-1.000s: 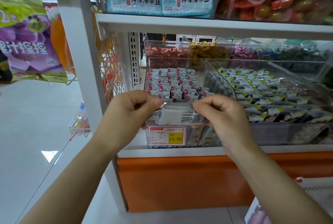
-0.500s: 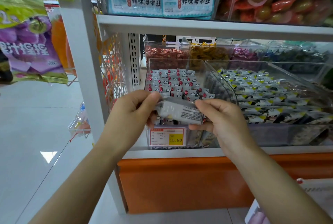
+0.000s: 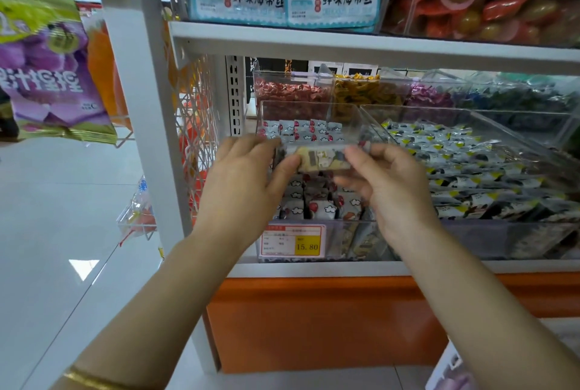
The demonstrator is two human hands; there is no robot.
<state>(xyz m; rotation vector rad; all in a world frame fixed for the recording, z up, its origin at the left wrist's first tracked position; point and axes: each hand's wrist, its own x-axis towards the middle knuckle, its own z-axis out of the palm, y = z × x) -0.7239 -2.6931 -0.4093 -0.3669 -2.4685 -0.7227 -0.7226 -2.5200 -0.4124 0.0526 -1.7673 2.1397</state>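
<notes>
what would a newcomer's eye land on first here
First, the left hand and right hand in the middle, pinching a small packet by its ends in front of a clear bin of white-and-red wrapped sweets. Next, the price tag with its yellow 15.80 on the bin's front, and the orange panel below the shelf.

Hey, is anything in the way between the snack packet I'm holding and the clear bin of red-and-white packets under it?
Nothing visible. The left hand and right hand pinch the snack packet by its ends just above the clear bin, whose top is open; only the red-and-white packets already inside lie beneath it.
</notes>
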